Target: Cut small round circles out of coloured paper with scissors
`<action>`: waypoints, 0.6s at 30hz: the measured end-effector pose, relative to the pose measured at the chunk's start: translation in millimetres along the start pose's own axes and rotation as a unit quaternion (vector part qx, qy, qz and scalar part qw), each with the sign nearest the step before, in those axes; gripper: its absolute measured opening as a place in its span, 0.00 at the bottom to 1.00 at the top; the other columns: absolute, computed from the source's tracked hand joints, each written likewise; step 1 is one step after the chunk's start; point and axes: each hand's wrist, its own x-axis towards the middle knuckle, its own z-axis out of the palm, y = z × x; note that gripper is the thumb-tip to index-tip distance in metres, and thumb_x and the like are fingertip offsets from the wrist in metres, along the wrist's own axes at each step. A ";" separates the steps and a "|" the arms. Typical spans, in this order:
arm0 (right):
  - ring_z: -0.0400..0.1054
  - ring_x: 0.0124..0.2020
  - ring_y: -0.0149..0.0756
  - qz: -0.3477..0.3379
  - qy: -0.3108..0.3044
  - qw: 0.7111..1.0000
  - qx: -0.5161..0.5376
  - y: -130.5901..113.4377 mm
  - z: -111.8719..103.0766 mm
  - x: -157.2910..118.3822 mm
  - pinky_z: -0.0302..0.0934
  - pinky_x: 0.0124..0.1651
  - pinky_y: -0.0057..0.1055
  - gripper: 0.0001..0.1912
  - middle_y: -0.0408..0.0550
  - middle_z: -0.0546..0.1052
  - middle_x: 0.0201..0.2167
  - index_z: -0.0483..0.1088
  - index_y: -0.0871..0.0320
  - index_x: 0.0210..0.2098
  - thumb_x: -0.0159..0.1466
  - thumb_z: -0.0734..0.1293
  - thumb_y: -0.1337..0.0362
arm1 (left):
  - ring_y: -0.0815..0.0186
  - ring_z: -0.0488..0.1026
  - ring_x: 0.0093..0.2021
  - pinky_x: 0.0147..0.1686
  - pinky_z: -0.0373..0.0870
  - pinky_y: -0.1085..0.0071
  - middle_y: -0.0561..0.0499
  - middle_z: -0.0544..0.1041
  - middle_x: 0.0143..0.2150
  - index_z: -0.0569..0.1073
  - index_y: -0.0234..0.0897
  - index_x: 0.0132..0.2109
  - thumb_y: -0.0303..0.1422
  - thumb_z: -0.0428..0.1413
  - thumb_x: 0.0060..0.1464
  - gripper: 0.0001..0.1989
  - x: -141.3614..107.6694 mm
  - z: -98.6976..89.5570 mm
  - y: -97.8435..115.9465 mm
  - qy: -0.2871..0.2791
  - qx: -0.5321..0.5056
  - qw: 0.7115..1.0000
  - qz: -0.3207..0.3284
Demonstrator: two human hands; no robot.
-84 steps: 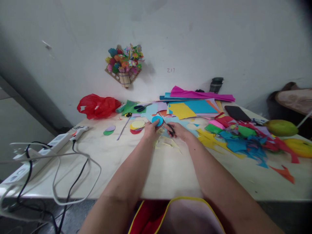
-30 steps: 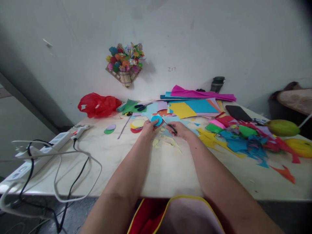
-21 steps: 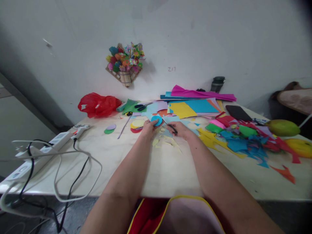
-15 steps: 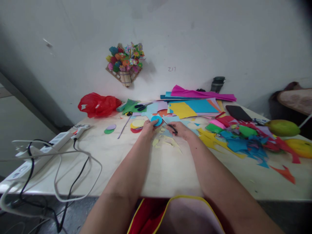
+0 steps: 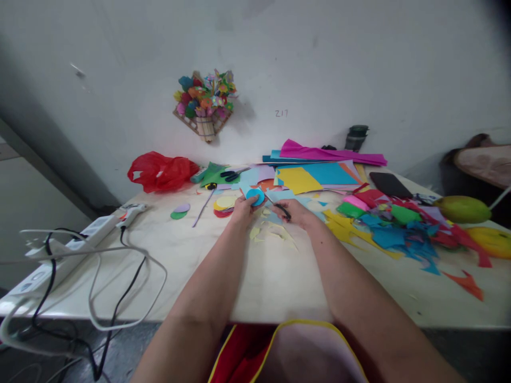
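Pinching left hand (image 5: 242, 210): blue disc (image 5: 252, 193) under my thumb
Right hand (image 5: 297, 214): curled round scissors (image 5: 284, 211), blades beside disc
Cutting, I judge: steady disc needed

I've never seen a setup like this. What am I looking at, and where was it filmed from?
There's no robot here: these are a person's bare hands, seen by one camera worn on the head, looking forward and down. The left hand holds a blue disc; the right hand holds dark-handled scissors beside it. On the pale table lie a small stack of round pieces, coloured sheets, scraps, a red plastic bag and a white power strip.
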 end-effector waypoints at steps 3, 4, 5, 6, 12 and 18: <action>0.53 0.15 0.26 0.000 -0.004 1.000 0.001 -0.4 -0.2 -0.8 0.46 0.21 0.27 0.06 0.39 0.64 0.14 0.72 0.58 0.24 0.51 0.70 0.62 | 0.58 0.83 0.37 0.48 0.80 0.61 0.47 0.81 0.30 0.77 0.30 0.34 0.22 0.66 0.45 0.08 -1.1 0.8 0.9 0.003 -0.001 1.000 -0.006; 0.53 0.15 0.27 0.001 -0.004 1.000 0.000 0.0 -0.4 -0.6 0.46 0.21 0.27 0.05 0.39 0.64 0.14 0.72 0.58 0.24 0.51 0.70 0.63 | 0.58 0.83 0.36 0.47 0.80 0.62 0.47 0.81 0.30 0.77 0.30 0.34 0.22 0.66 0.45 0.07 -1.3 1.1 1.0 0.005 -0.002 1.000 -0.008; 0.53 0.15 0.27 0.001 -0.003 1.000 -0.001 0.7 -0.7 -0.1 0.46 0.21 0.27 0.05 0.39 0.64 0.14 0.72 0.58 0.24 0.51 0.69 0.63 | 0.58 0.83 0.36 0.47 0.80 0.62 0.46 0.81 0.30 0.76 0.30 0.34 0.21 0.66 0.46 0.07 -1.4 1.4 1.0 0.007 -0.005 1.000 -0.010; 0.53 0.15 0.27 0.000 -0.003 1.000 -0.003 1.6 -1.1 0.6 0.46 0.21 0.27 0.04 0.39 0.64 0.14 0.72 0.58 0.24 0.51 0.69 0.63 | 0.58 0.83 0.35 0.47 0.80 0.62 0.46 0.81 0.30 0.76 0.30 0.34 0.21 0.66 0.46 0.07 -1.5 1.7 1.0 0.009 -0.009 1.000 -0.011; 0.52 0.15 0.26 -0.007 -0.007 1.000 0.000 6.0 -2.3 4.2 0.45 0.20 0.27 0.06 0.40 0.64 0.14 0.71 0.57 0.24 0.51 0.70 0.61 | 0.58 0.83 0.38 0.47 0.80 0.64 0.47 0.81 0.30 0.76 0.30 0.34 0.21 0.65 0.45 0.08 -1.9 2.4 0.8 0.016 -0.012 1.000 -0.014; 0.52 0.16 0.27 -0.006 -0.010 1.000 0.004 3.7 -2.2 3.1 0.45 0.20 0.28 0.08 0.40 0.64 0.14 0.71 0.57 0.23 0.50 0.72 0.60 | 0.53 0.83 0.43 0.51 0.79 0.59 0.47 0.81 0.30 0.76 0.31 0.34 0.21 0.66 0.43 0.08 -1.9 2.1 1.4 0.015 -0.013 1.000 -0.010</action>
